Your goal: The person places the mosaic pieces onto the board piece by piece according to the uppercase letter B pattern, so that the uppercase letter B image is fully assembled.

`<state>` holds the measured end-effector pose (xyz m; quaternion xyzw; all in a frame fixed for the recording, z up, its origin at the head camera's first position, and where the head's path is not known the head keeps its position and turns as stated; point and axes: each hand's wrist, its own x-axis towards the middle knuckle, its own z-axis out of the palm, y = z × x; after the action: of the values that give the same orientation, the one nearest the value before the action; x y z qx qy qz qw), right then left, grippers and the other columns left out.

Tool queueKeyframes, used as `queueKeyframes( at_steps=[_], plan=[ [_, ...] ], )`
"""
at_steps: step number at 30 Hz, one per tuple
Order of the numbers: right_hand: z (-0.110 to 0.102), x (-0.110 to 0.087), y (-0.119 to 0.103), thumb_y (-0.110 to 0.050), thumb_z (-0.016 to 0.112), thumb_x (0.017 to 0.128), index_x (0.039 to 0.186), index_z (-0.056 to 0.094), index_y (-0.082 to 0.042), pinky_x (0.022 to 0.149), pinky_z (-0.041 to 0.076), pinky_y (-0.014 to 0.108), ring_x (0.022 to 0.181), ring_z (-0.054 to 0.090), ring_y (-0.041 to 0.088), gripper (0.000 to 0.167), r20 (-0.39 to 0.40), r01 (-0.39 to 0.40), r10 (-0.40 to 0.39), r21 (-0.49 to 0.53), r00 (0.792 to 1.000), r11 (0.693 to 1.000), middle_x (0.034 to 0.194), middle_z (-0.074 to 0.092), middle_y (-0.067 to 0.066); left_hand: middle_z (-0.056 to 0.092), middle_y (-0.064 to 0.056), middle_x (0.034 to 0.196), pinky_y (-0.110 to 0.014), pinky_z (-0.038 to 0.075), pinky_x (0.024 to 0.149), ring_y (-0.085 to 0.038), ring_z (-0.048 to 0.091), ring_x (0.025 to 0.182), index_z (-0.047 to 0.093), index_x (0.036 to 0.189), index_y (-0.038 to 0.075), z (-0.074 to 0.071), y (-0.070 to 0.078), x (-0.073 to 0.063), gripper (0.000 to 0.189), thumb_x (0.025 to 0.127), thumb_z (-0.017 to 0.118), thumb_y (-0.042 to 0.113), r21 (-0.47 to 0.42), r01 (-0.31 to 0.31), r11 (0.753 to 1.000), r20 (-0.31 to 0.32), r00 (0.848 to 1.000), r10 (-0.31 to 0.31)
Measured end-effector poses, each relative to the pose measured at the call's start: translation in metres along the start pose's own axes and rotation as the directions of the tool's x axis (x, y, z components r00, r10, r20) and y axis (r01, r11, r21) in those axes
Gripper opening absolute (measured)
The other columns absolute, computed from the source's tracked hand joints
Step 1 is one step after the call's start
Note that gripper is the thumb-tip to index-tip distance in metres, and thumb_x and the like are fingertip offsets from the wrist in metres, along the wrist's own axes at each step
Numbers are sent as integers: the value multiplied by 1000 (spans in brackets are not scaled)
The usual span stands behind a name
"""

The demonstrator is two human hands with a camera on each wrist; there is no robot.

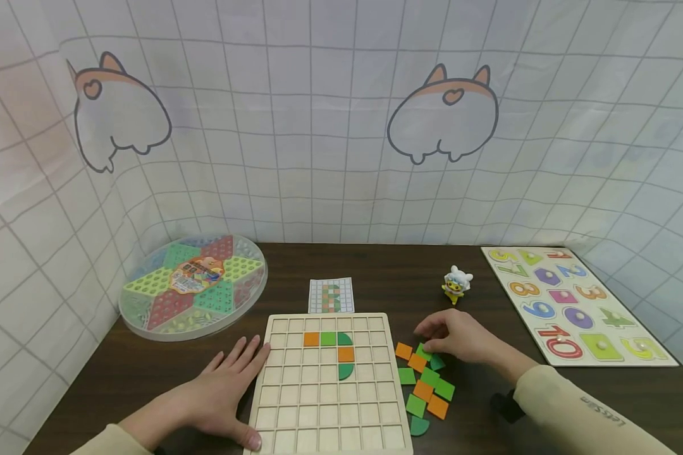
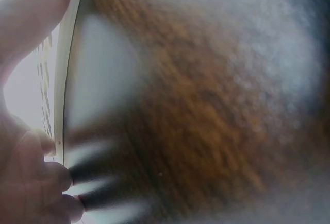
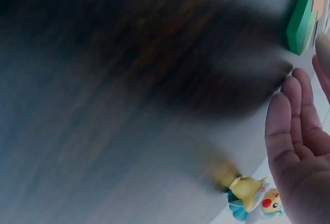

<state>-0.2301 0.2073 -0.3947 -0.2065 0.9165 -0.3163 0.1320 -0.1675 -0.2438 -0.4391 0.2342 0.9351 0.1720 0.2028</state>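
A wooden grid board (image 1: 319, 395) lies in front of me. In its upper rows sit orange squares (image 1: 311, 339), a light green square (image 1: 328, 339) and dark green rounded pieces (image 1: 346, 371). My left hand (image 1: 222, 395) rests spread along the board's left edge, thumb over the near left corner; the left wrist view shows the thumb (image 2: 31, 18) at the rim. Beyond the board's right side, my right hand (image 1: 461, 335) hovers at the top of a loose pile of tiles. Its thumb is right at a light green tile (image 1: 423, 351), fingers slightly bent, beside a dark green piece (image 3: 300, 23).
A printed pattern card (image 1: 331, 296) lies behind the board. At the back left is a round Chinese checkers set (image 1: 205, 284). A small yellow-and-white figurine (image 1: 456, 284) stands behind my right hand, and a number puzzle board (image 1: 580, 309) lies at the right.
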Motion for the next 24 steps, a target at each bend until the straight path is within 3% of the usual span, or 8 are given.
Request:
queueKeyframes(
  at_steps=[3, 6, 14, 18, 24],
  plan=[
    [-2, 1, 3, -13, 79, 89, 113, 76, -7, 78, 55, 31, 90, 64, 13, 25, 69, 22, -23, 10, 997, 1000, 108, 75, 6, -3, -15, 173, -77, 8, 116, -45, -2, 158, 4, 167, 19, 0, 0, 0, 142, 62, 71, 88, -4, -1, 1000, 0, 1000, 1],
    [-2, 2, 2, -14, 80, 89, 110, 76, -8, 78, 54, 31, 89, 62, 12, 23, 89, 24, -24, 1, 996, 1000, 104, 74, 2, -2, -15, 173, -76, 9, 117, -43, -2, 159, 5, 167, 18, 1, -2, 0, 143, 62, 70, 89, 0, 7, 1000, -4, 1000, -7],
    [2, 7, -1, -15, 79, 90, 97, 72, -8, 68, 51, 31, 75, 58, 13, 12, 7, -58, 59, -45, 998, 997, 85, 69, -1, -1, -15, 173, -75, 9, 117, -43, -2, 159, 5, 167, 19, 1, -1, 0, 143, 60, 71, 89, 1, 12, 1000, 0, 1000, -12],
    [3, 9, 0, -22, 79, 91, 90, 69, -8, 63, 47, 31, 70, 54, 13, 17, -37, -93, 90, -68, 995, 993, 80, 65, -1, -2, -16, 173, -76, 9, 117, -44, -2, 159, 4, 167, 19, 0, 1, 0, 143, 61, 71, 88, -7, 5, 1000, 3, 1000, -5],
    [-3, 10, 1, -19, 82, 88, 103, 70, -5, 72, 50, 34, 80, 57, 16, 24, 24, -104, 105, -38, 994, 994, 89, 66, 4, -2, -17, 173, -76, 9, 117, -44, -2, 159, 4, 167, 19, -1, 2, 0, 144, 61, 72, 88, -1, 10, 1000, 6, 1000, -10]
  ],
)
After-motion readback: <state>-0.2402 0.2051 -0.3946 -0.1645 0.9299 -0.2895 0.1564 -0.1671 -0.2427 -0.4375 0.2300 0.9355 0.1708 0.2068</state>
